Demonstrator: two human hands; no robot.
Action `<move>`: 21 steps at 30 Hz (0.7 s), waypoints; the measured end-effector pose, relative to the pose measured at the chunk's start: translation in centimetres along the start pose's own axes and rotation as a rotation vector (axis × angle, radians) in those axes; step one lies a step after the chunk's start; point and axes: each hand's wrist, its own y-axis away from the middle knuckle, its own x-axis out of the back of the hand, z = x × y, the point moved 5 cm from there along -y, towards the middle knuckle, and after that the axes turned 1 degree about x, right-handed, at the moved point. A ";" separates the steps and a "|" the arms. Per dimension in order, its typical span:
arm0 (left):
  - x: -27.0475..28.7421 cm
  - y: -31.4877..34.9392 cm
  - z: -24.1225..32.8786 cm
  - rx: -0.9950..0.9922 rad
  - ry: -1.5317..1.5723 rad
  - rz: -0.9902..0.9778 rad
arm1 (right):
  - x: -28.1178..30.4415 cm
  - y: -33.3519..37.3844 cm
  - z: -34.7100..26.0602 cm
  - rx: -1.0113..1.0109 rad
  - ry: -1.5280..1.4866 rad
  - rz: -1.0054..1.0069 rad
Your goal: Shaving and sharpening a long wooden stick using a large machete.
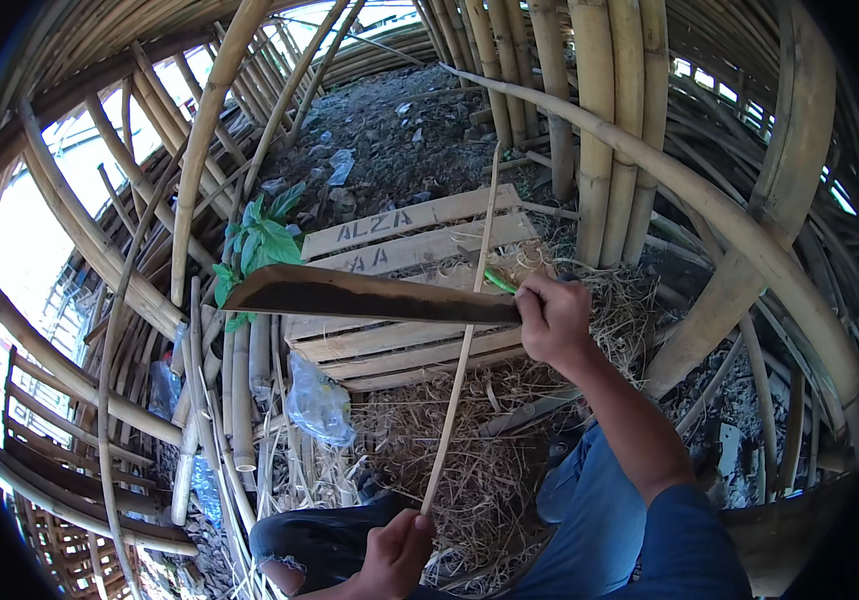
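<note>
My right hand (553,318) is closed round the handle of a machete (379,297), whose long dark blade points left. Part of the handle shows bright green beside my fingers. My left hand (396,553), low in the view, grips the near end of a long thin bamboo strip (457,385). The strip slants up and away from me, and the blade crosses it close to my right hand. Whether blade and strip touch, I cannot tell. Beyond them a slatted wooden crate (344,345) with dark lettering lies on the ground.
Bamboo shavings (479,450) cover the ground between my legs. A green leafy plant (269,240) and a clear plastic bag (317,405) are beside the crate. Upright bamboo poles (594,130) stand at the far right, and a long curved pole (709,205) crosses the right side.
</note>
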 end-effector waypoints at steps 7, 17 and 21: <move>0.9 1.7 -0.4 0.094 -0.159 0.064 | -1.3 0.7 2.1 -0.214 -0.044 -0.012; 2.1 5.0 -2.9 0.100 -0.290 0.069 | 0.3 0.1 5.6 -0.335 0.078 0.046; 1.8 4.5 -1.3 0.159 -0.220 0.114 | 0.0 0.3 1.9 -0.250 -0.017 -0.046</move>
